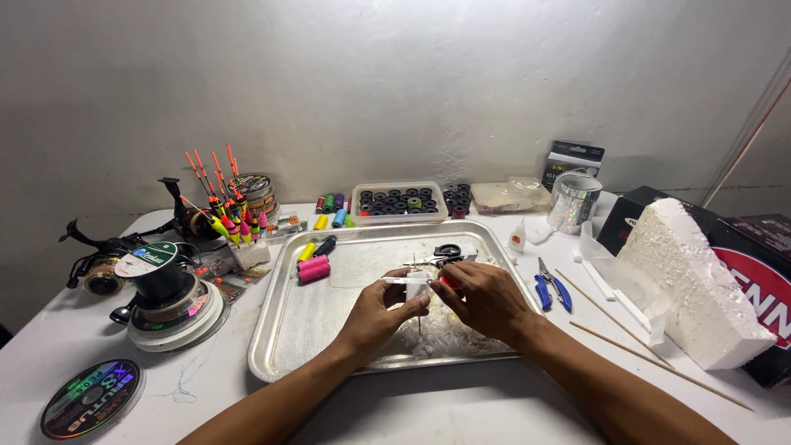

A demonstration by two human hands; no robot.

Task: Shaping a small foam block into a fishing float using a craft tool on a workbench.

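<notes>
Two hands meet over my metal tray (280,330): my right hand (486,298) and left hand (381,313) both pinch a small white foam piece (418,290) above the foam shavings (445,334), scissors (441,254) lying just behind.

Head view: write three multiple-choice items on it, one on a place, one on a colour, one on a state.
1. Where do the scissors lie?
A. inside the metal tray
B. on the foam block
C. on the floor

2. What colour are the pliers' handles?
A. red
B. blue
C. green

3. What is the left hand doing?
A. resting flat
B. gripping scissors
C. pinching a small white piece

Answers: 1 A, they rest near the tray's far rim. 2 B, blue handles beside the tray. 3 C, its fingers close on the piece, the right hand alongside.
</notes>
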